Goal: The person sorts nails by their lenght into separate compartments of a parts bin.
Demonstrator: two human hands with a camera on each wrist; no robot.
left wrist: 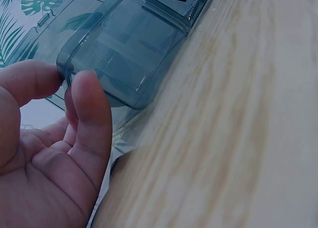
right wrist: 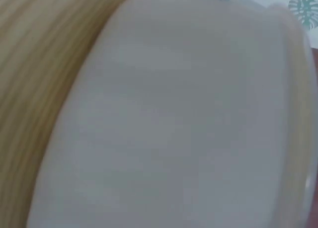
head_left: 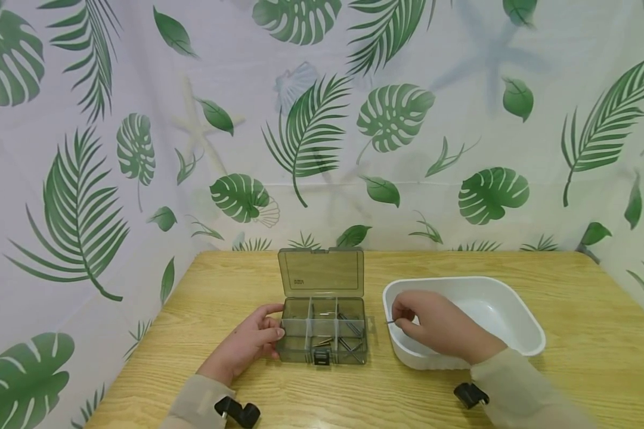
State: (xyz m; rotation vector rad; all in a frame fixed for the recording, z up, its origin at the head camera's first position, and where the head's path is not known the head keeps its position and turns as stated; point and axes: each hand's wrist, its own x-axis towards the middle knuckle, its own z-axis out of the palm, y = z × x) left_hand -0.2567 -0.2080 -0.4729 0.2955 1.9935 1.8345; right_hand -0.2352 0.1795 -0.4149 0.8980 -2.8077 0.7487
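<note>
A smoky clear plastic compartment box (head_left: 322, 328) stands on the table with its lid (head_left: 322, 273) raised at the back. My left hand (head_left: 252, 338) grips the box's left side, thumb at the front and fingers behind; in the left wrist view the thumb and a finger (left wrist: 92, 101) pinch its corner. Long dark metal pieces (head_left: 350, 345), like screws or nails, lie in the right compartments, and brass-coloured ones (head_left: 323, 342) in the front middle. Above the left rim of a white basin (head_left: 507, 316), my right hand (head_left: 434, 325) pinches a thin grey metal piece (head_left: 389, 322), too small to tell its kind.
The wooden table (head_left: 236, 280) carries both the box and the basin, a narrow gap between them. A leaf-printed cloth (head_left: 322, 137) hangs behind and at the sides. The basin's white interior (right wrist: 169, 114) fills the right wrist view, where the hand is not visible.
</note>
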